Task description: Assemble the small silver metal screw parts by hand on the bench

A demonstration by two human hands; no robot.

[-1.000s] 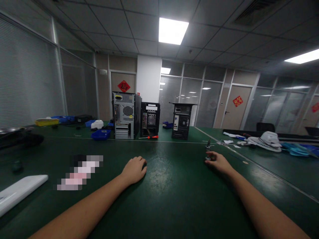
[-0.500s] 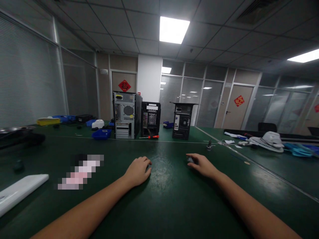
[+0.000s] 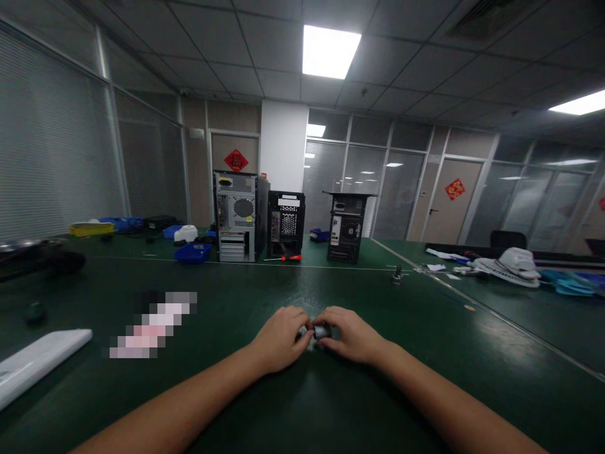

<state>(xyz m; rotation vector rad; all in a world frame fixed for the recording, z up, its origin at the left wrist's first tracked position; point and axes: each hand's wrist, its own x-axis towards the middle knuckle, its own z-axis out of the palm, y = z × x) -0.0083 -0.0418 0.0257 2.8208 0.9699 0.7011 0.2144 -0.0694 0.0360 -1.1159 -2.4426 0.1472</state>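
My left hand point(image 3: 283, 338) and my right hand point(image 3: 352, 334) meet over the green table point(image 3: 302, 403) in front of me. In the fingers of my right hand is a small grey cylindrical metal part point(image 3: 322, 331), lying roughly sideways. My left fingers are closed round a smaller grey piece point(image 3: 304, 330), mostly hidden by the thumb and fingertips. The two pieces are close together; whether they touch I cannot tell. Beyond the right hand a small dark metal part point(image 3: 396, 275) stands upright on the table.
Three computer cases point(image 3: 236, 214) stand at the back, a red screwdriver point(image 3: 290, 258) before the middle one. Blue trays point(image 3: 193, 253) lie at the left back. A white flat object point(image 3: 42, 362) lies at the near left, a white hat point(image 3: 513, 268) at the right.
Both hands have moved inward and nearer to me, from apart to almost touching. The grey pieces in them have come together with the hands.
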